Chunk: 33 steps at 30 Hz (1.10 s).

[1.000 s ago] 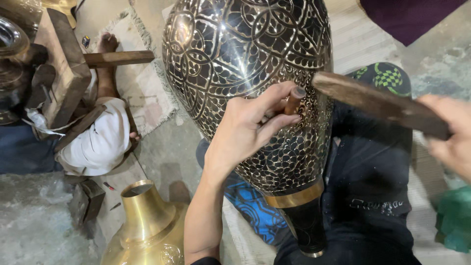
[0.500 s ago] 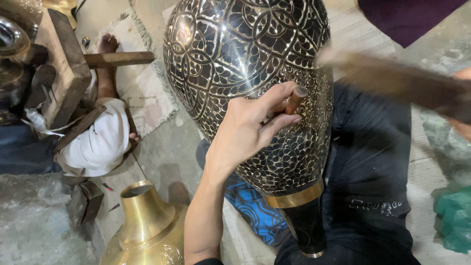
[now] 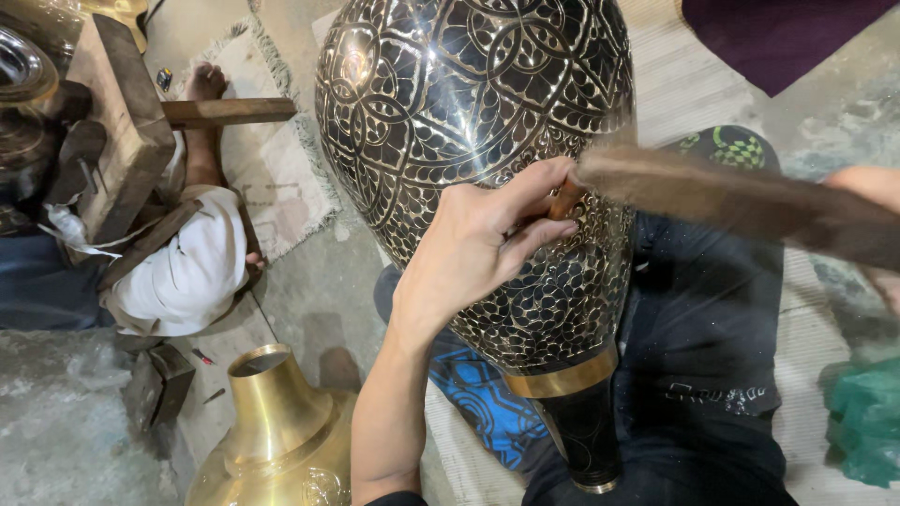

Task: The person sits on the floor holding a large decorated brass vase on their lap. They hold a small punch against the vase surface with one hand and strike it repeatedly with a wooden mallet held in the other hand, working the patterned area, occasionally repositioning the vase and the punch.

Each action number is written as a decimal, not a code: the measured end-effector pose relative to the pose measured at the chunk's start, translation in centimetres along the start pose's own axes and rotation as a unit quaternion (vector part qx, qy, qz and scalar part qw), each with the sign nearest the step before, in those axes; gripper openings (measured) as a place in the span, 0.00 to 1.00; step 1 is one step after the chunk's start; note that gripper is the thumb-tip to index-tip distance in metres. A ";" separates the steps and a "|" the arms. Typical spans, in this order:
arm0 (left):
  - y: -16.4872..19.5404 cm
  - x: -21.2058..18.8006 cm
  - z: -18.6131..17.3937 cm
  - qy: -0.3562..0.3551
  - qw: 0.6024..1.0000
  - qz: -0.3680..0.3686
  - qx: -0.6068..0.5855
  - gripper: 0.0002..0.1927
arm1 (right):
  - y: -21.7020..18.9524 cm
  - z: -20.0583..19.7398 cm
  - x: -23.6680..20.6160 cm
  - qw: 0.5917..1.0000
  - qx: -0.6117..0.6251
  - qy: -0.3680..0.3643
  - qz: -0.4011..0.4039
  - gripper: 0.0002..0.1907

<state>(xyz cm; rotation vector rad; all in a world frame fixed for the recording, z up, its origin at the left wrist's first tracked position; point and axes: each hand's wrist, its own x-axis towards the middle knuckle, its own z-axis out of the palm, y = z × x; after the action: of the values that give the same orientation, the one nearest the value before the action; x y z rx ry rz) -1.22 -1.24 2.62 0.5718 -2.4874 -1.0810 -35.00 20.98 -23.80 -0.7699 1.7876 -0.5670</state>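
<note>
Clearly engraving is under way: the left hand pinches a small chisel against the patterned brass vase lying across the lap, while the right hand grips a blurred hammer; each strike needs a steady tip.

A large black vase with a fine engraved pattern of circles and petals lies tilted across the person's lap, its narrow neck pointing down toward the camera. The left hand rests against the vase's side, fingers pinching a small chisel against the metal. The right hand, at the frame's right edge, grips a wooden hammer, which is blurred. A plain brass vase stands lower left, beside a wooden block.
</note>
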 end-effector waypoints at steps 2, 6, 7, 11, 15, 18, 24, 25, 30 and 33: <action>0.0 0.1 0.0 -0.006 1.000 -0.004 0.000 0.24 | 0.1 0.0 0.1 1.000 -0.003 -0.005 0.000 0.27; 0.0 0.0 0.0 -0.013 1.000 -0.025 0.014 0.24 | 0.0 -0.4 0.3 1.000 -0.015 -0.007 -0.002 0.27; 0.0 0.1 0.0 -0.007 1.000 -0.017 0.020 0.25 | -0.1 -0.6 0.3 1.000 -0.019 -0.004 -0.002 0.27; 0.1 0.2 -0.2 -0.021 1.000 -0.023 -0.003 0.22 | -0.8 -0.9 -0.1 1.000 -0.026 0.008 -0.002 0.27; 0.2 0.3 -0.3 -0.033 0.999 -0.034 0.003 0.22 | -1.3 -1.2 -0.4 0.999 -0.034 0.016 -0.003 0.27; 0.1 0.3 -0.4 -0.029 0.999 -0.031 0.011 0.23 | -1.5 -1.4 -0.3 0.999 -0.041 0.020 -0.010 0.27; -0.5 0.1 -0.1 0.003 1.000 0.003 0.004 0.25 | -2.3 -1.9 -0.5 0.997 -0.048 0.046 -0.034 0.28; -0.5 -0.1 0.0 0.010 1.000 0.002 -0.001 0.26 | -2.5 -1.9 -0.7 0.997 -0.048 0.050 -0.038 0.28; 0.0 -1.6 1.0 0.098 0.991 -0.081 -0.039 0.22 | -4.8 -1.8 -2.0 0.992 -0.056 0.089 -0.074 0.28; -0.1 -1.9 1.8 0.130 0.987 -0.086 -0.038 0.23 | -6.2 -1.6 -2.4 0.988 -0.064 0.108 -0.095 0.28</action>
<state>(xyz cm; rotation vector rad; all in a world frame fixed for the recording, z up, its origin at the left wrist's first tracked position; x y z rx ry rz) -0.48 0.72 1.10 0.8592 -2.1947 -1.0806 -34.54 18.54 -17.39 -1.0072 1.9764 -0.6869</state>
